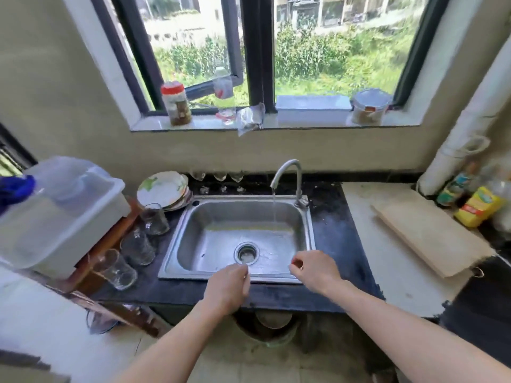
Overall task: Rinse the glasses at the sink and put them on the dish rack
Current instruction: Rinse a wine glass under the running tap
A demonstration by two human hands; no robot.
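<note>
Three clear glasses stand in a row on the dark counter left of the steel sink (193, 217): a far glass (154, 219), a middle glass (138, 248) and a near glass (117, 269). Three stemmed glasses (219, 179) hang upside down behind the sink. The tap (289, 172) runs a thin stream into the basin. My left hand (228, 286) hovers over the sink's front rim, fingers loosely curled, holding nothing. My right hand (313, 269) hangs over the front right corner, also loosely curled and empty. A white plastic dish rack with a translucent lid (55, 214) sits at the left.
A stack of plates (163, 190) lies behind the glasses. A wooden board (425, 239) rests on the pale counter at the right, with bottles (475, 205) in the far corner. Jars and a white box (313, 109) line the windowsill.
</note>
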